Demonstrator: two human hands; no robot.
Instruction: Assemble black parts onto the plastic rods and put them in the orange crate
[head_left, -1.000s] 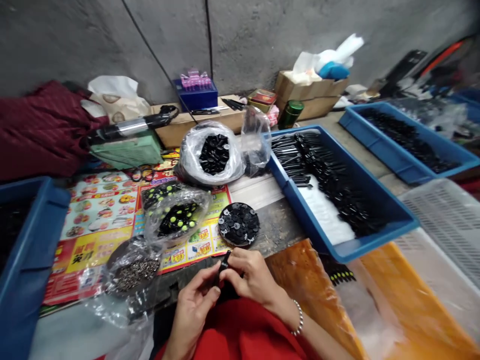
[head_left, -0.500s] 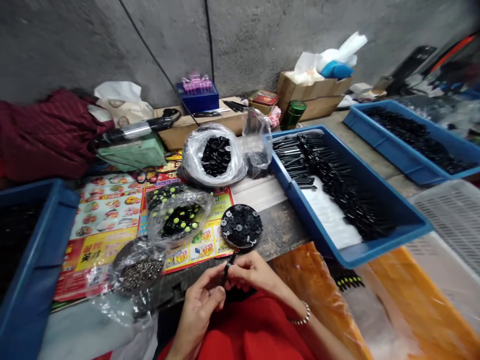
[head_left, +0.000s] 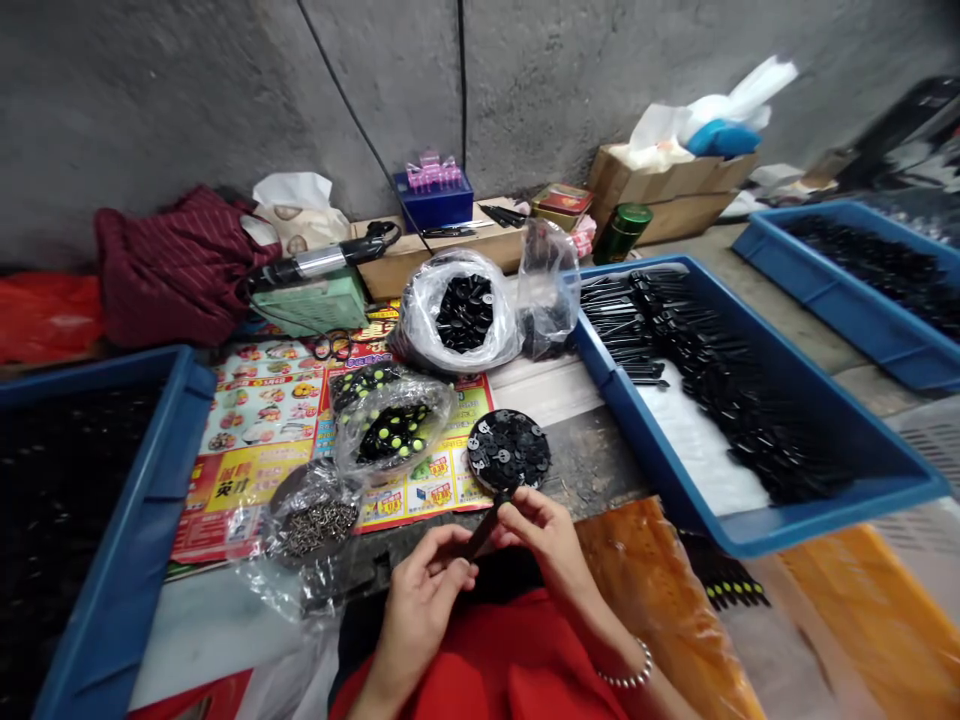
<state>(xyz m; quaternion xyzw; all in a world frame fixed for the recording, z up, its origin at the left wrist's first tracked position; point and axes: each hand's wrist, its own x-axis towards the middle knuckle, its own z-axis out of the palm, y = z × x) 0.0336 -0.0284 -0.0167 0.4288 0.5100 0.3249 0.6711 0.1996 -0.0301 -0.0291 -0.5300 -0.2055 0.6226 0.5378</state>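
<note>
A slim black clip [head_left: 483, 531], blurred, slants between my two hands. My left hand [head_left: 427, 595] pinches its near, lower end between thumb and fingers. At the upper end, my right hand [head_left: 546, 540] grips it, with a bead bracelet on that wrist. Just beyond the fingers stands a round dish of flat black discs [head_left: 508, 450], some with pale marks. To the left are a plastic bag of black pieces with yellow-green dots [head_left: 394, 432] and a bag of small metal parts [head_left: 319, 525].
A blue tray [head_left: 832, 400] on the right holds rows of long black clips on white lining. Other blue trays stand at far left [head_left: 161, 480] and far right [head_left: 840, 300]. A bag of black pieces [head_left: 465, 312] sits behind the dish. Boxes and a green tin [head_left: 624, 232] line the wall.
The view has turned left, so everything sits further right. The clip now shows more of its length between my hands, which are slightly further apart.
</note>
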